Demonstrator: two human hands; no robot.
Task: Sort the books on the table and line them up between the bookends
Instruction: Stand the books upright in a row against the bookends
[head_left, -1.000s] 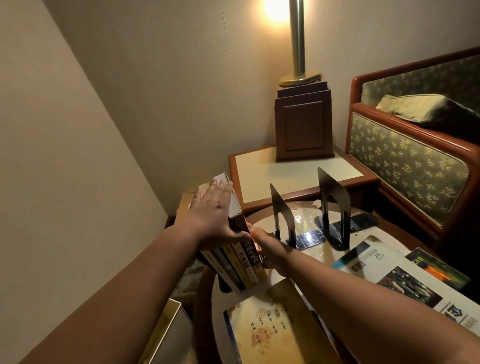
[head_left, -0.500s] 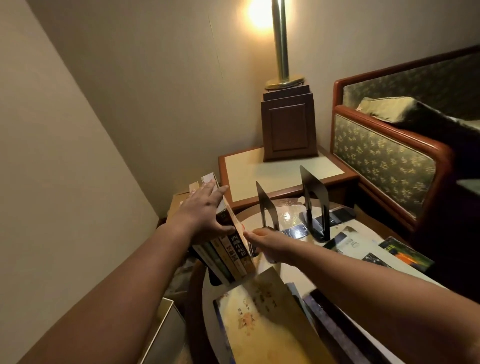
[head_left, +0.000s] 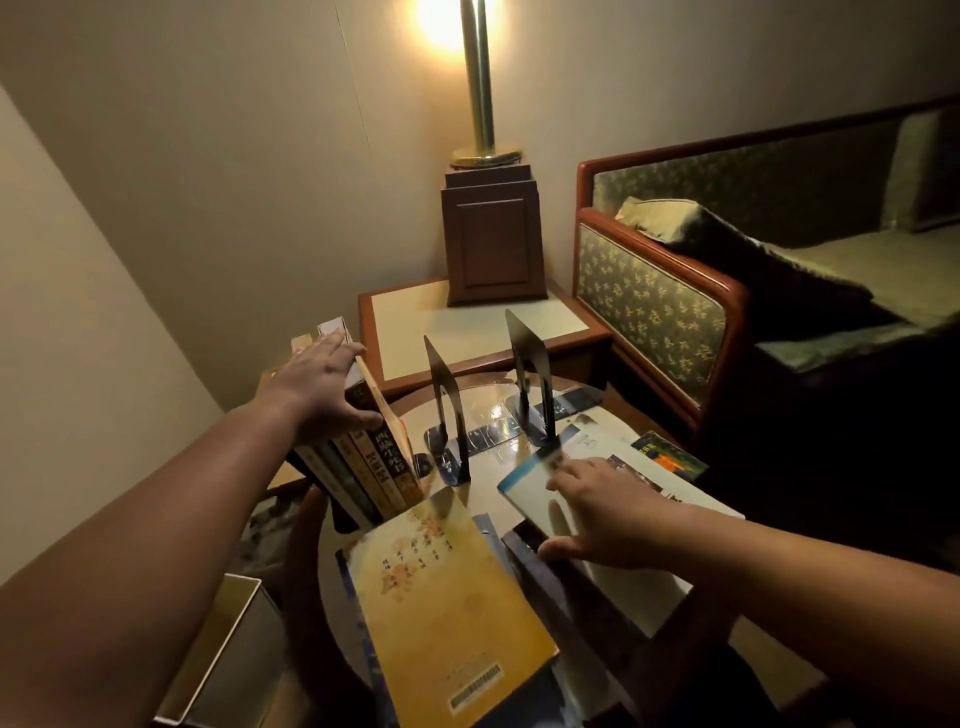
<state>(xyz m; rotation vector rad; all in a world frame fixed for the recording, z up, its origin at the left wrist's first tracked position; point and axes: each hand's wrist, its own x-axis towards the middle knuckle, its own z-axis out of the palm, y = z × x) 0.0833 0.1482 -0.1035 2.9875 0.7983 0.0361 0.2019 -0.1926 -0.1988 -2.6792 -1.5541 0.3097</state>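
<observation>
1. The two bookends (head_left: 449, 410) are showing plain black.
2. The flat book (head_left: 452, 613) is glowing yellow-orange, with a barcode.
3. The standing books (head_left: 374, 462) are showing tan, teal and black spines.
4. The sofa (head_left: 649, 306) is wearing green leaf-patterned cloth in reddish wood.
5. The side table (head_left: 415, 322) is showing cream, framed brown.

The left hand (head_left: 322, 387) was stretched forward, palm down, fingers curled in a clamping grip. The right hand (head_left: 602, 512) reached forward lower, fingers spread flat, thumb splayed sideways.
</observation>
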